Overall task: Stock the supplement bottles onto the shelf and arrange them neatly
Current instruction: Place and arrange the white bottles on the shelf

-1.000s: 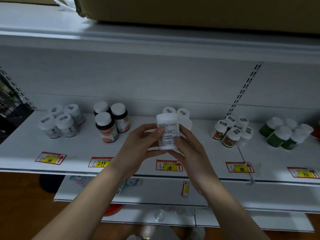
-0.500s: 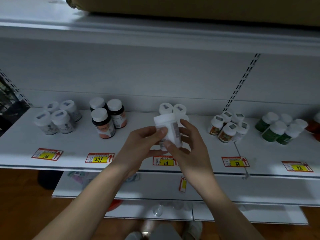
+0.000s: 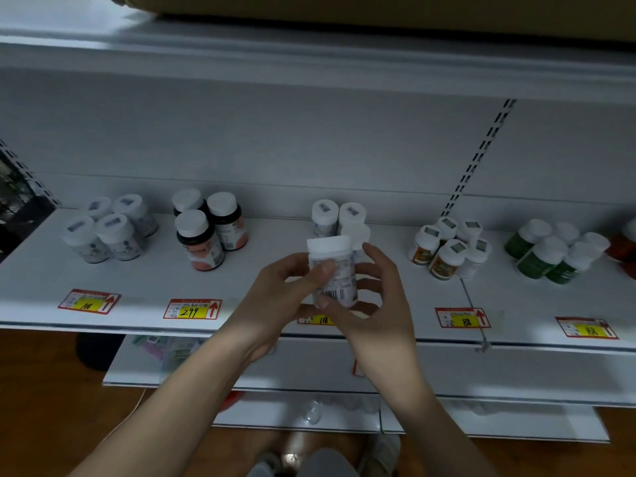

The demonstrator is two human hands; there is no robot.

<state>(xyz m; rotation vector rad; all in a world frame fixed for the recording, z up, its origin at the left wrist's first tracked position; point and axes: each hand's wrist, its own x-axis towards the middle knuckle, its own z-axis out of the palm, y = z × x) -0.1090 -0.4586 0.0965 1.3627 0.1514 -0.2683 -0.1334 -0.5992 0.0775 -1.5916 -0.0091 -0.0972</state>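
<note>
White plastic supplement bottle with a white cap and a barcoded label sits tilted slightly between both hands, held in the air just in front of the white metal shelf. The left hand grips it from the left, thumb pressed across the label. The right hand curls round it from the right and below, fingers behind the bottle and thumb at its base.

Directly behind the held bottle, three more white bottles of the same kind stand upright on the shelf, touching one another. Further left stand three dark bottles with orange labels and white caps, close together, and beyond them four pale grey-labelled bottles in a tight group. To the right stands a cluster of small white bottles with orange-patterned labels, then a group of green bottles with white caps. Red-and-yellow price tags line the shelf's front edge.
</note>
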